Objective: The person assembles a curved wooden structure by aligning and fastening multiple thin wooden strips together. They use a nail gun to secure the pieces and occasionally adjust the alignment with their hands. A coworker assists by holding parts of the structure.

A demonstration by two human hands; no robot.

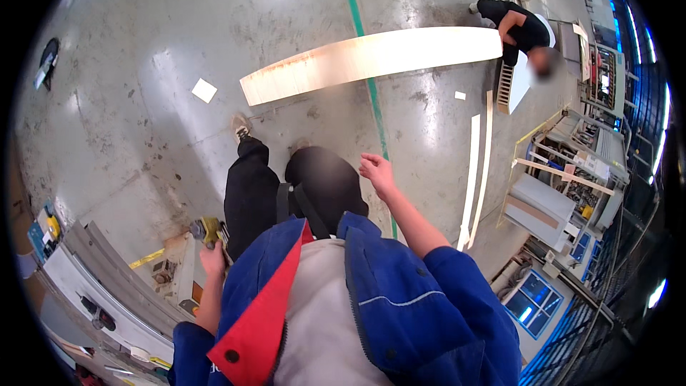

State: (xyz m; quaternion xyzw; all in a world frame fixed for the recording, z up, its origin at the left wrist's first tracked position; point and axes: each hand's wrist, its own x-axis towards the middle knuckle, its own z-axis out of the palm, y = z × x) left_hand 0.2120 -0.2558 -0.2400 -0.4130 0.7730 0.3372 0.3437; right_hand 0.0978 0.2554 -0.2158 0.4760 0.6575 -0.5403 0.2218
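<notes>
At the lower left, my left hand [212, 257] is closed round a yellow-green and dark hand-held tool [207, 231]; its exact kind is unclear. My right hand [377, 173] hangs out in front of my right side, fingers loosely bent and partly apart, with nothing visible in them. Ahead of me stretches a long pale wooden board [371, 57], apart from both hands. Another person [525, 32] bends over its right end, one arm reaching to it.
A white piece with a slatted side [516, 86] is by the other person. Two long pale strips [471, 171] and a white square sheet [204, 90] lie on the grey floor [164, 36]. A workbench [107, 300] stands at left, machinery [564, 179] at right.
</notes>
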